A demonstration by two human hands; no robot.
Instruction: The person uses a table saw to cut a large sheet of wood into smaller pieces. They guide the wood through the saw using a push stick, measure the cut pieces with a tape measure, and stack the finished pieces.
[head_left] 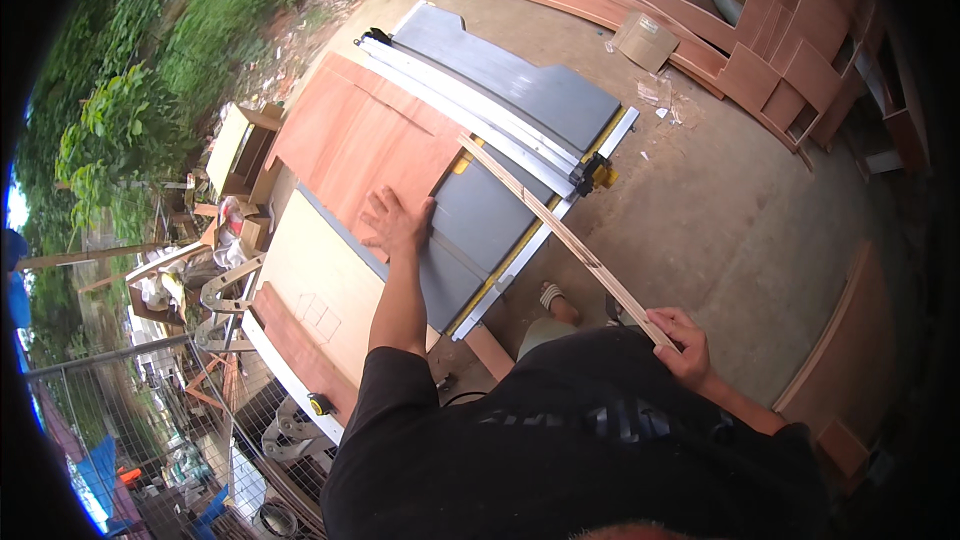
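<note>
My left hand lies with fingers spread on a reddish plywood sheet, which rests on a grey table saw. My right hand is closed around the near end of long, thin plywood strips, which reach diagonally to the sheet's right edge. The saw's long silver fence lies beside the sheet, with a black and yellow clamp at its near end. A pale board with a pencilled shape lies left of the saw.
Stacked wooden panels and a cardboard box are at upper right. A board lies at the right. Piled scrap wood, a wire fence and greenery line the left. A tape measure is near my left arm.
</note>
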